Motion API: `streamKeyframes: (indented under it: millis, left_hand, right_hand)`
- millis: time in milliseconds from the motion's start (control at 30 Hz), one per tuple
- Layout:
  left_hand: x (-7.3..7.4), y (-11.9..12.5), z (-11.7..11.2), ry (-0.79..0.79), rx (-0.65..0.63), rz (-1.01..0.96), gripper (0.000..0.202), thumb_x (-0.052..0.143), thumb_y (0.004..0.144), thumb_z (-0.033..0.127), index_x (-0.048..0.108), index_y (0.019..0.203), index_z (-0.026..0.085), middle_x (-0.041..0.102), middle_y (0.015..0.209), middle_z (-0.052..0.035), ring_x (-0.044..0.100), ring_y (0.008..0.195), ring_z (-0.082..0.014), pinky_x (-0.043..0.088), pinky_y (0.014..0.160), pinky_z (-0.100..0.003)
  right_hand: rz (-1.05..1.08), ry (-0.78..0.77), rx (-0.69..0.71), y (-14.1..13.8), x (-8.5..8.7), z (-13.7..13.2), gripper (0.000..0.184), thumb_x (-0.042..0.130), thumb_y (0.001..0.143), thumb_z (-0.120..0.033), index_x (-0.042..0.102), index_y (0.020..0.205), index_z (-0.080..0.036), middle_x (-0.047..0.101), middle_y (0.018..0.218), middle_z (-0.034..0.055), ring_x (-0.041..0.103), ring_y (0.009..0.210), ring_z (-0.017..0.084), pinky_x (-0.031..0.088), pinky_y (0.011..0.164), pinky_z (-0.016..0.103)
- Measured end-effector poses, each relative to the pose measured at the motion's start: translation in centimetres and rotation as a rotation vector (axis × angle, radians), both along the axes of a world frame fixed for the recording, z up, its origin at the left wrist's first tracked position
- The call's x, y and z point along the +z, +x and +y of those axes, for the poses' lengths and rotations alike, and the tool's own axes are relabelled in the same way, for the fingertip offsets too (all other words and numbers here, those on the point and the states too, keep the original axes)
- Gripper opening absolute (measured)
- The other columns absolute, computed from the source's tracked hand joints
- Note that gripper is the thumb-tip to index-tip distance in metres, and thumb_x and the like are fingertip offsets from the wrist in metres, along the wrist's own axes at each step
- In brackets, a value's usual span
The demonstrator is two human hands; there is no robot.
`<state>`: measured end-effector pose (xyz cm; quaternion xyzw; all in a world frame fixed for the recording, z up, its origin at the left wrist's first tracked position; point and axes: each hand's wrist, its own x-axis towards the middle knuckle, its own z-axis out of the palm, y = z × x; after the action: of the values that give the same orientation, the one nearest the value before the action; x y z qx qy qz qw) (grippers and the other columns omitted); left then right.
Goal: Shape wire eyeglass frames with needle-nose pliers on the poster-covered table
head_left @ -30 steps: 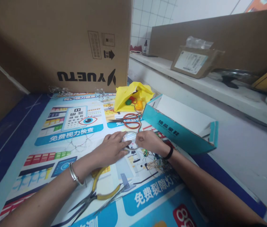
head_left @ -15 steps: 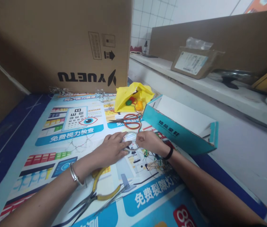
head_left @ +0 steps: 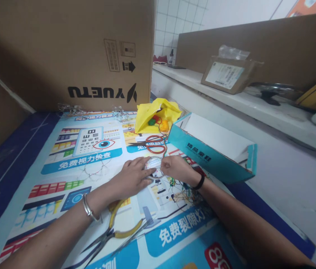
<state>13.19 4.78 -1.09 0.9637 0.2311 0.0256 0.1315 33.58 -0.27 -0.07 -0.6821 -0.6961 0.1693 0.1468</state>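
Observation:
A thin round metal ring (head_left: 156,178) lies flat on the printed mat, the print showing through its middle. My left hand (head_left: 131,177) holds the ring's left side, fingers stretched over the rim and thumb reaching across it. At the right side, my right hand (head_left: 178,169) is closed in a pinch, its fingertips partly hidden. A green thread (head_left: 165,151) runs down from the yellow bag to those fingers. Just beyond the ring are red-handled scissors (head_left: 155,141). Tangled coloured threads (head_left: 184,194) lie below my right wrist. Pliers with yellow handles (head_left: 127,232) rest open near my left forearm.
The yellow bag (head_left: 143,121) holds balls of coloured yarn (head_left: 163,126). A teal shoe box (head_left: 213,153) stands at the right against the ledge (head_left: 191,76). A large carton (head_left: 90,56) blocks the back. Bent wire pieces (head_left: 94,170) lie on the mat at left.
The view has shifted very slightly. Both hands stay at the ring in almost the same pose.

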Motion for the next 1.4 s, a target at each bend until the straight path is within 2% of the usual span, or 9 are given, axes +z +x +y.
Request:
streamKeyframes:
  millis: [267,733,933,1033,1133,1267,1400]
  left_hand:
    - [-0.1,0.1,0.0,-0.009,0.007,0.007,0.043,0.04,0.089,0.036,0.042,0.132,0.035,0.025,0.149,-0.0051,0.023,0.133,-0.0335,0.026,0.1,-0.054]
    - [-0.4,0.0,0.1,-0.016,-0.009,-0.06,0.042,0.041,0.088,0.037,0.045,0.13,0.034,0.028,0.147,-0.0062,0.025,0.132,-0.0333,0.027,0.099,-0.054]
    - [0.0,0.1,-0.1,-0.035,-0.002,-0.067,0.041,0.042,0.089,0.034,0.046,0.13,0.033,0.03,0.146,-0.0061,0.026,0.131,-0.0324,0.027,0.099,-0.054]
    - [0.2,0.4,-0.1,-0.047,0.023,-0.147,0.035,0.04,0.09,0.032,0.053,0.123,0.033,0.038,0.142,-0.0036,0.031,0.129,-0.0279,0.029,0.099,-0.051]
    - [0.0,0.8,-0.1,-0.063,0.094,-0.298,0.027,0.043,0.089,0.029,0.062,0.108,0.029,0.051,0.131,-0.0031,0.041,0.122,-0.0236,0.033,0.098,-0.046]
    - [0.1,1.1,-0.2,-0.092,0.186,-0.501,0.016,0.05,0.085,0.025,0.066,0.086,0.024,0.063,0.114,-0.0044,0.052,0.11,-0.0215,0.039,0.094,-0.042]
    - [0.8,1.0,-0.6,-0.057,0.224,-0.578,0.013,0.051,0.082,0.02,0.063,0.08,0.023,0.064,0.11,-0.0041,0.055,0.107,-0.0213,0.041,0.092,-0.043]
  right_hand:
    - [-0.039,-0.013,-0.014,-0.2,0.1,-0.1,0.012,0.053,0.069,-0.018,0.065,0.068,-0.018,0.065,0.064,0.0006,0.055,0.06,0.011,0.031,0.052,0.019]
    - [0.028,-0.018,-0.039,-0.1,0.0,-0.1,0.009,0.055,0.069,-0.019,0.063,0.066,-0.018,0.061,0.059,-0.001,0.052,0.057,0.01,0.029,0.051,0.019]
    - [0.085,-0.006,-0.035,0.0,-0.2,0.0,0.008,0.055,0.069,-0.019,0.061,0.064,-0.017,0.059,0.058,-0.0014,0.051,0.056,0.01,0.03,0.051,0.019]
    - [0.195,0.017,-0.015,0.4,-1.0,0.2,0.01,0.054,0.071,-0.022,0.06,0.065,-0.016,0.058,0.058,-0.0019,0.051,0.057,0.01,0.031,0.051,0.019]
    - [0.366,0.018,0.015,0.6,-1.5,0.4,0.012,0.055,0.073,-0.025,0.059,0.066,-0.016,0.057,0.06,-0.0024,0.051,0.058,0.01,0.033,0.052,0.019]
    - [0.641,-0.024,0.041,0.0,-1.1,0.1,0.014,0.058,0.072,-0.029,0.058,0.067,-0.015,0.055,0.06,-0.0032,0.047,0.057,0.008,0.035,0.053,0.019]
    - [0.881,-0.068,0.008,-1.0,-0.6,-0.3,0.015,0.061,0.068,-0.029,0.056,0.066,-0.015,0.051,0.058,-0.0047,0.042,0.054,0.007,0.032,0.052,0.019]
